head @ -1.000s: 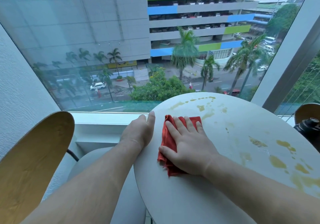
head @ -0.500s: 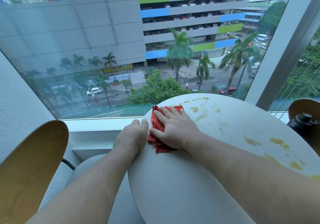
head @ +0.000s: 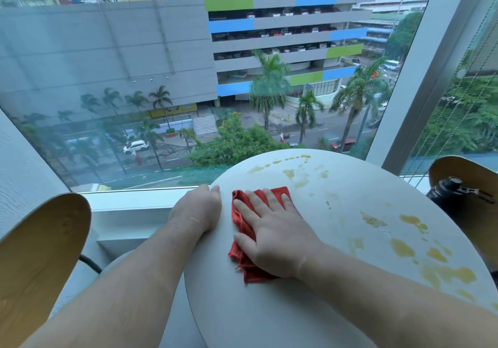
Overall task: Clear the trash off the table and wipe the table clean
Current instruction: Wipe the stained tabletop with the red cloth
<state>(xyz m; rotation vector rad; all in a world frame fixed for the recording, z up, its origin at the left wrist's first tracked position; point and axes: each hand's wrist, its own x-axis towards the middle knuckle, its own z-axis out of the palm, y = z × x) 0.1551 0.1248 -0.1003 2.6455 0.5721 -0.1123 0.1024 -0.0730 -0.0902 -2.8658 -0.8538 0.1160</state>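
Head view: at the left rim of the round white table [head: 229,320], the left hand [head: 198,210] grips the edge, thumb on top, likely to steady the top against rubbing. Just inside that rim, the crumpled red cloth [head: 250,272] lies under the right hand [head: 272,234], whose fingers are straight and spread to press it flat. Yellow-brown spill stains [head: 404,250] across the table's far and right parts await wiping.

red cloth [head: 244,242] | crumpled, flat on round white table [head: 269,315] | yellow stains [head: 404,248] far/right side
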